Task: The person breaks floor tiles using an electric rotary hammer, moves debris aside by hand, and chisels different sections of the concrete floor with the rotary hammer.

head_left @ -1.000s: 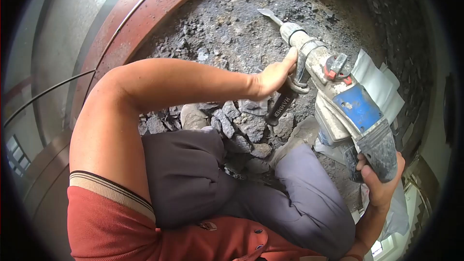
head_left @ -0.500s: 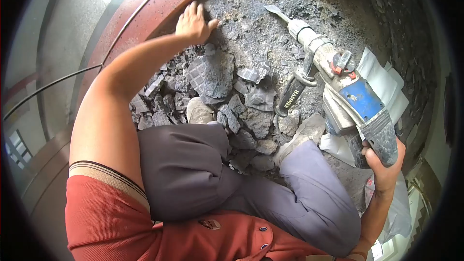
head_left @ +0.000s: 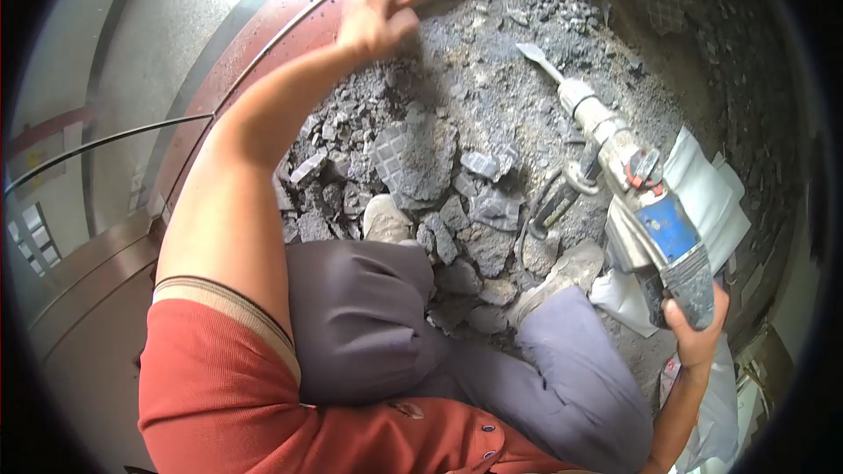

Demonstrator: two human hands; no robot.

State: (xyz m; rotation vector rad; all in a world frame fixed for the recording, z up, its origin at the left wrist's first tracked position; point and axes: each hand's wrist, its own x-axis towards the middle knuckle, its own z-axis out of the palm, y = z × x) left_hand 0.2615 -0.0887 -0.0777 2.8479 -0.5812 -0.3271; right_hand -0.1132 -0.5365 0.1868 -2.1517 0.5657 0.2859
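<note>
My right hand is wrapped round the rear handle of a rotary hammer with a blue body panel. Its flat chisel bit points up and left, above the broken rubble. The black side handle hangs on the left of the tool. My left hand is smeared by motion over the red border at the edge of the rubble, so its fingers cannot be made out. Beneath that arm lie loose grey chunks and a slab with a grid-patterned face.
A thin cable runs along the red border. White sheeting lies right of the hammer, beside a dark wall. My shoes stand among broken pieces, and a pale floor stretches beyond the border.
My left hand has come up from lying spread on the rubble and is now blurred over the red border. The view has shifted, and my right hand keeps its hold on the rotary hammer.
</note>
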